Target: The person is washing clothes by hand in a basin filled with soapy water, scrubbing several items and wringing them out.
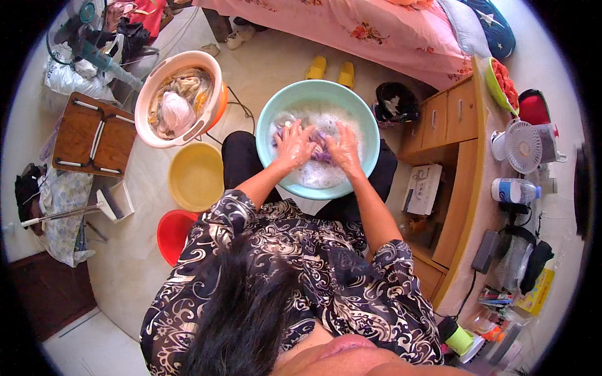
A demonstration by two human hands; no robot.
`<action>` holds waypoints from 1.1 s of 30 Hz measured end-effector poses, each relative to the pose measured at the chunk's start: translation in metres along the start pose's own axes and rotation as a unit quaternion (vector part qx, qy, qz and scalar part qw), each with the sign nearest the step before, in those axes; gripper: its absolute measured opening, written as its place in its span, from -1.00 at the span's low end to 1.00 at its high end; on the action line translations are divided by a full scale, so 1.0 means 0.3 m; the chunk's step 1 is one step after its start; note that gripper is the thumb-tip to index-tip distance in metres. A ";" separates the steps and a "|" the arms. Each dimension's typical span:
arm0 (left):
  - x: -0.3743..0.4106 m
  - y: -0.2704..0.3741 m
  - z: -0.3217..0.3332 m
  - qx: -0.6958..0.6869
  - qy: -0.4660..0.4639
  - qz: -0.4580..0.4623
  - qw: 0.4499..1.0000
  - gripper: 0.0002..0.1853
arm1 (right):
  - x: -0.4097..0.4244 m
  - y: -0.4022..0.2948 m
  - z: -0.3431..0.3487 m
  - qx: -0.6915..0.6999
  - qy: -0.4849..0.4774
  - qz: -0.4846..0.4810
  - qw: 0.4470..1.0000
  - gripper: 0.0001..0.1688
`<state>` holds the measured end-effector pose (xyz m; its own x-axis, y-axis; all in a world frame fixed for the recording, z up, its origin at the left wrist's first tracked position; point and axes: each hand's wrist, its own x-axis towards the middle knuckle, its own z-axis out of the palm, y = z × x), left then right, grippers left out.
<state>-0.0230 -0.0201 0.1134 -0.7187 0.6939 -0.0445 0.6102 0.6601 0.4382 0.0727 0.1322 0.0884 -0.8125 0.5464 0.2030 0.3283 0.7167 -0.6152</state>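
Note:
A light green basin [320, 191] with sudsy water stands between my knees. In it lies a wet purple patterned cloth [321, 152], partly under foam [317, 176]. My left hand [295, 145] rests on the cloth's left part, palm down, fingers spread and wet. On the right, my right hand [344, 146] touches the cloth's edge with its fingers apart. Neither hand is closed round the cloth as far as I can see; the fingertips are partly hidden by suds.
To the left stand a pink and orange tub [144, 117] of soaking clothes, a yellow basin [196, 177] and a red basin [171, 235]. A wooden desk [458, 188] is at the right. Yellow slippers [346, 74] and a black bin [396, 104] lie beyond the green basin, before a bed [400, 37].

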 end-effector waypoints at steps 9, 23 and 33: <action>0.114 -0.021 0.156 0.196 -0.189 -0.044 0.961 -0.40 | 0.051 -0.018 0.172 -0.113 -0.233 0.090 0.962 -0.54; 0.196 -0.081 0.188 -0.078 -0.311 -0.103 0.942 -0.29 | 0.024 0.211 0.346 0.344 -0.215 0.337 0.850 -0.56; 0.255 -0.199 0.146 -0.292 0.008 -0.076 0.953 -0.54 | 0.166 0.039 0.180 0.158 -0.212 0.128 0.956 -0.60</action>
<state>-0.0998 0.0063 0.0444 -0.7920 0.5952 -0.1362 0.2113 0.4765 0.8534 0.0100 0.1444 0.0501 -0.8696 0.4127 -0.2711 0.4347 0.3793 -0.8168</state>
